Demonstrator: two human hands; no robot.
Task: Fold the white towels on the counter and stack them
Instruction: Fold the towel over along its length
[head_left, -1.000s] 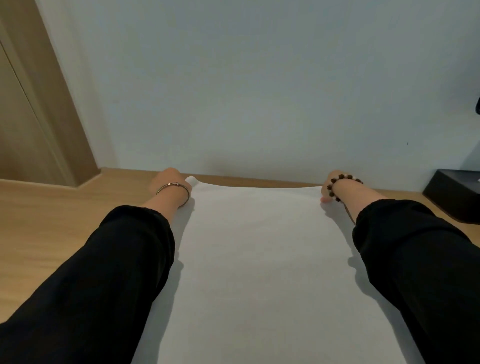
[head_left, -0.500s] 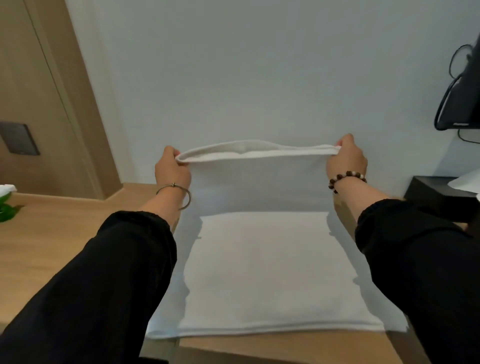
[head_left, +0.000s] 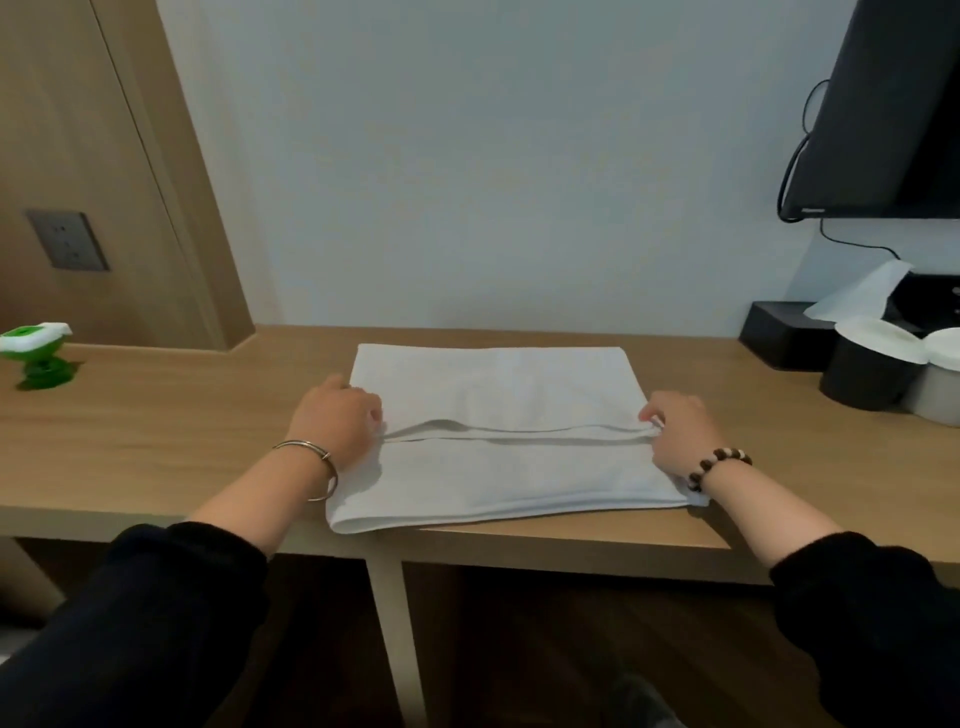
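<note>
A white towel (head_left: 498, 395) lies on the wooden counter (head_left: 156, 441) in front of me, its near fold reaching the counter's front edge. Its far edge is folded back toward me and ends in a loose line across the middle. My left hand (head_left: 337, 421) pinches the left end of that folded edge. My right hand (head_left: 675, 431) pinches the right end. Both hands sit low on the towel, knuckles up. No other towel is in view.
A green and white object (head_left: 39, 353) stands at the counter's far left. At the right are a black tissue box (head_left: 779, 332) and two lined bins (head_left: 867, 369). A dark screen (head_left: 883, 114) hangs on the wall above them. A power socket (head_left: 67, 239) is on the left panel.
My hands gripped the towel's far edge, lifted it, then brought it toward me and down onto the towel's middle. The view has pulled back from the wall.
</note>
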